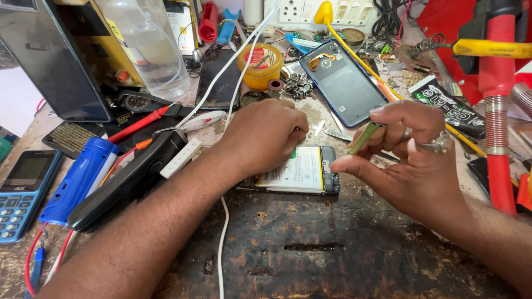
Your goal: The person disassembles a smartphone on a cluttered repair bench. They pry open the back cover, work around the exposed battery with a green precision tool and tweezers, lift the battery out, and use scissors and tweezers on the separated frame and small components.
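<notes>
— Left hand (266,138)?
— Pressed flat on opened phone (302,171), fingers curled over its edge, mid-counter (332,249).
— Right hand (413,149)?
— Pinching green screwdriver (364,138) above phone's end, beside blue back cover (343,83).

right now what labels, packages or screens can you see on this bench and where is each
Battery label: white rectangle with green corner, on the opened phone under the left hand.
Keypad phone: far left edge, blue body, small grey screen.
Dark sachet: right of the right hand, black with white and green print.
Round tub: top centre, yellow with red label.
Phone back: top centre, dark blue rectangle.
Dark tablet screen: top left, leaning.
</notes>
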